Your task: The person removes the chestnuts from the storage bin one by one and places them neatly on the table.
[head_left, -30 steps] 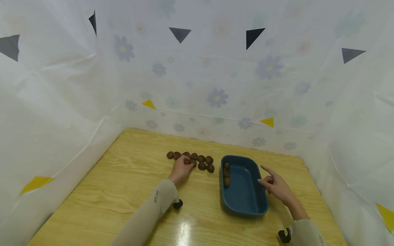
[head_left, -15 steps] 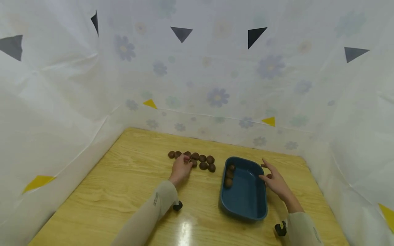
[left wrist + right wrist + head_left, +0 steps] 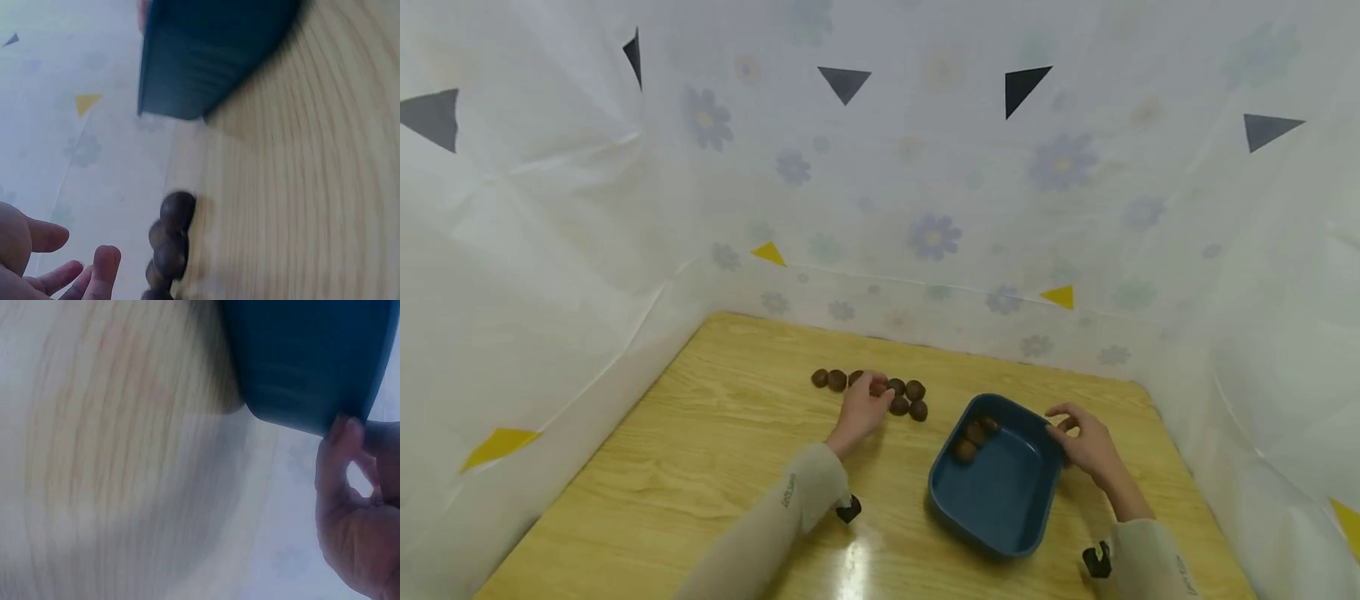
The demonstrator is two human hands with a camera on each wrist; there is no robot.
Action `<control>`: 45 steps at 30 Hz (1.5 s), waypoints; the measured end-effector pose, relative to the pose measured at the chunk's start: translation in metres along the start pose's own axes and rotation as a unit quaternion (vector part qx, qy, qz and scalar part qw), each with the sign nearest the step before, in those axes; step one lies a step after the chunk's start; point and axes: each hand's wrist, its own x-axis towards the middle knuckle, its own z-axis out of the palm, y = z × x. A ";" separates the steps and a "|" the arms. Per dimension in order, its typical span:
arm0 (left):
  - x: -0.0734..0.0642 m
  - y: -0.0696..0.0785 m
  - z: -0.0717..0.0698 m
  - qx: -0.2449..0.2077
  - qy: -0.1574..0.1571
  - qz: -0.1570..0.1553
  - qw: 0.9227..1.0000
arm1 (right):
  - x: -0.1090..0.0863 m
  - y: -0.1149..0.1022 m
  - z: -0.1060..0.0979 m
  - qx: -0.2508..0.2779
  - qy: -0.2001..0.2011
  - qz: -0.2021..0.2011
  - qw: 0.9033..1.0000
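Observation:
My left hand (image 3: 862, 412) is over the middle of two rows of brown chestnuts (image 3: 914, 389), hiding some of them. In the left wrist view its fingers (image 3: 106, 262) stand apart with no chestnut visible between them, beside the chestnuts (image 3: 178, 210). A deep blue rectangular dish (image 3: 992, 517) sits turned at an angle to the right of the rows. Three chestnuts (image 3: 976, 432) lie inside against its far left wall. My right hand (image 3: 1092, 450) pinches the dish's rim at the far right corner; the right wrist view shows thumb and finger (image 3: 340, 434) on the dish wall (image 3: 300, 369).
The wood-grain table (image 3: 715, 467) ends at a white flowered curtain (image 3: 880, 283) behind and on both sides. Black wrist mounts (image 3: 848, 508) stick out from both sleeves.
The right hand takes hold of the rim and the dish turns clockwise, its near end swinging left. The chestnuts inside shift with it. The left hand moves slightly right along the rows.

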 end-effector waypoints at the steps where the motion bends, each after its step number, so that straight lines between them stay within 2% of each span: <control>1: -0.002 0.002 0.003 -0.016 -0.009 -0.003 1.000 | -0.001 0.000 -0.001 0.000 -0.010 0.001 1.000; 6: -0.013 0.017 0.017 -0.099 -0.060 -0.010 0.993 | -0.006 0.002 -0.005 0.009 -0.059 0.013 0.998; 9: -0.019 0.026 0.028 -0.116 -0.097 -0.001 0.989 | -0.007 0.004 -0.008 -0.005 -0.067 0.018 0.998; 13: -0.027 0.035 0.045 -0.110 -0.148 -0.007 0.983 | -0.006 0.007 -0.011 -0.015 -0.065 0.007 0.998; 17: -0.032 0.041 0.061 -0.132 -0.186 -0.046 0.972 | -0.004 0.008 -0.012 0.007 -0.068 -0.016 0.998; 20: -0.033 0.045 0.071 -0.176 -0.208 -0.080 0.959 | -0.003 0.008 -0.012 0.020 -0.071 -0.026 0.997; 22: -0.034 0.048 0.078 -0.197 -0.208 -0.100 0.953 | -0.003 0.008 -0.012 0.022 -0.074 -0.034 0.996; 24: -0.034 0.050 0.084 -0.206 -0.200 -0.115 0.951 | -0.003 0.008 -0.012 0.023 -0.077 -0.037 0.996; 31: -0.033 0.054 0.104 -0.195 -0.144 -0.152 0.958 | -0.004 0.008 -0.013 0.022 -0.087 -0.039 0.995; 34: -0.033 0.053 0.110 -0.199 -0.130 -0.168 0.957 | -0.004 0.009 -0.013 0.022 -0.087 -0.040 0.995; 39: -0.029 0.049 0.118 -0.213 -0.133 -0.194 0.948 | -0.003 0.010 -0.014 0.024 -0.087 -0.042 0.995; 45: -0.023 0.042 0.129 -0.227 -0.152 -0.202 0.941 | -0.004 0.011 -0.013 0.026 -0.086 -0.044 0.995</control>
